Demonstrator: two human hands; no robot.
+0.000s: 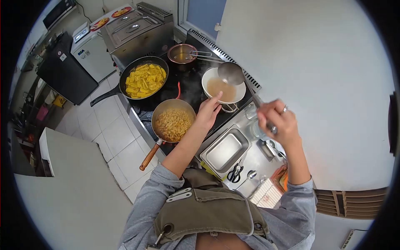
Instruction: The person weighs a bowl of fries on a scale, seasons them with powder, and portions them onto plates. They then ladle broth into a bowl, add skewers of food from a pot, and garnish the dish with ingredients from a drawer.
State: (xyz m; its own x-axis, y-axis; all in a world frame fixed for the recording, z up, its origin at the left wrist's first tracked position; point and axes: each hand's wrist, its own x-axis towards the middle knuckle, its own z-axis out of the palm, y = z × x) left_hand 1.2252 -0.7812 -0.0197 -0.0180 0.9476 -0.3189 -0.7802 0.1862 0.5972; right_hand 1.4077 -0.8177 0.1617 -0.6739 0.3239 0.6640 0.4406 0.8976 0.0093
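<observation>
The black cooktop (189, 85) and a steel counter (261, 161) run along a plain pale wall (329, 75), with white floor tiles (110, 131) on the open side. At the cooktop's wall-side edge stands a white bowl (238, 92) of brown broth. The person's left hand (209, 111) reaches to its near rim, fingers stretched out with the tips on the rim, though whether they pinch it cannot be told. The right hand (278, 122) is wrapped tightly round the handle of a ladle (230, 73), whose cup hangs just over the far side of the bowl. A small pan (173, 121) of noodles (its wooden handle sticks out past the cooktop's floor-side edge) sits just beside the left wrist. Further along are a black frying pan (143, 79) of yellow pieces and a copper pot (180, 53) towards the far end. On the counter, nearest the person, lie an empty steel tray (226, 149), scissors (235, 171) and a spoon (250, 174). Beyond the cooktop's far end stands a lidded steel appliance (135, 29), and across the floor a black cabinet (64, 73).
</observation>
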